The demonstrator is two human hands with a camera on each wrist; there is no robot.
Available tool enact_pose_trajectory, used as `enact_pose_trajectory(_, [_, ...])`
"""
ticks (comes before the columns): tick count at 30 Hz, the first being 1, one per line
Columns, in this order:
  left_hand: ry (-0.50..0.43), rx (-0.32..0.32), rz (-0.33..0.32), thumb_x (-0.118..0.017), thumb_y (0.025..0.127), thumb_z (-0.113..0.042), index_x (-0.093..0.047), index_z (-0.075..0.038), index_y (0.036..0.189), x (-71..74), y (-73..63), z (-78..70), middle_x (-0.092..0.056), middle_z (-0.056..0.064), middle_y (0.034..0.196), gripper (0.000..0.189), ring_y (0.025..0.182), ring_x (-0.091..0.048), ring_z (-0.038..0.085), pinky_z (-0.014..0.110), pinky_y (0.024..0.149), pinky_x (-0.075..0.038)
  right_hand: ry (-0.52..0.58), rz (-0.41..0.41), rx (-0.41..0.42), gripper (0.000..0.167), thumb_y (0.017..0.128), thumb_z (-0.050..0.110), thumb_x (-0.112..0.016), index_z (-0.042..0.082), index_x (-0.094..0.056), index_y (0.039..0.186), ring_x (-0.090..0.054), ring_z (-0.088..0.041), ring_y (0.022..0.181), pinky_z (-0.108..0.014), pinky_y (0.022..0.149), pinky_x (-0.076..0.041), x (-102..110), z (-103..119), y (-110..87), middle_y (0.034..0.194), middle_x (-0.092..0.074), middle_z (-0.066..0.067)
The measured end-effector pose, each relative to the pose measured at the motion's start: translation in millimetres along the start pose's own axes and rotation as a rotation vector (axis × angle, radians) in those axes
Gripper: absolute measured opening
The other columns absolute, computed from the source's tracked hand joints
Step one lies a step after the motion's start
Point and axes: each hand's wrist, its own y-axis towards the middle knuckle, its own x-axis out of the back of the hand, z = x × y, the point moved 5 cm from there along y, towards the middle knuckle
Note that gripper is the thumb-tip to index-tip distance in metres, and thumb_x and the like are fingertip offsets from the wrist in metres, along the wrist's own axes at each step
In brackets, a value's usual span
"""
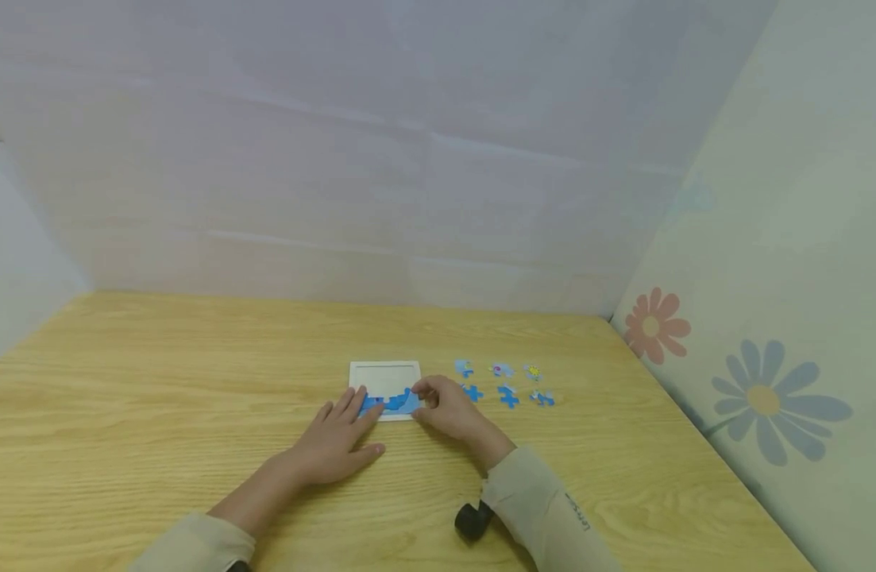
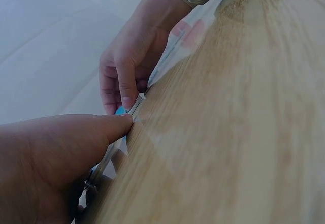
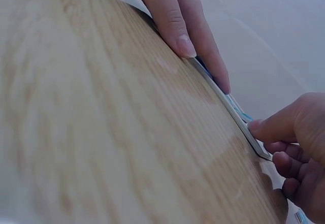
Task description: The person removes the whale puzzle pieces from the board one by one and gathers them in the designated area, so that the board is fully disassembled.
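Note:
A white puzzle tray (image 1: 384, 364) lies on the table, its lower part filled with joined blue jigsaw pieces (image 1: 386, 404). My left hand (image 1: 333, 445) is spread flat, fingertips resting on the tray's left side and thumb out toward the near edge. At the right side my right hand (image 1: 448, 407) has its fingers curled, with thumb and forefinger pinching a blue puzzle piece (image 1: 411, 402) at the lower right corner. In the right wrist view the right thumb (image 3: 277, 125) lies over the tray's edge; the fingertips partly hide the piece.
Right of the tray, loose puzzle pieces lie in two rows, among them a yellow-marked one (image 1: 533, 372) and a blue one (image 1: 508, 396). A pale wall (image 1: 337, 159) stands behind the wooden table (image 1: 194, 373); a flower-printed wall (image 1: 766, 238) stands at right.

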Motion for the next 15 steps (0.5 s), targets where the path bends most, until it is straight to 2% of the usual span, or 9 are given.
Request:
enact_pose_trajectory(8, [0.005,-0.005,-0.003,-0.044,0.087,-0.04,-0.033,-0.007,0.133,1.4,-0.6,-0.8,-0.014,0.025,0.137,0.058,0.125,-0.008,0.038,0.056,0.095,-0.01,0.067,0.005,0.009,0.025,0.074,0.009,-0.066,0.007,-0.059,0.097,-0.045,-0.013,0.067,-0.025,0.06,-0.041,1.7,-2.4,1.4,0.088,-0.054,0.001])
enact_pose_trajectory(15, [0.0,-0.001,0.007,-0.043,0.088,-0.041,-0.032,-0.006,0.134,0.3,-0.7,-0.7,-0.013,0.024,0.138,0.059,0.125,-0.007,0.038,0.055,0.095,-0.009,0.199,0.005,0.038,0.023,0.074,0.002,-0.066,0.001,-0.059,0.096,-0.046,-0.013,0.065,-0.023,0.055,-0.041,8.9,-0.9,0.3,0.084,-0.053,-0.005])
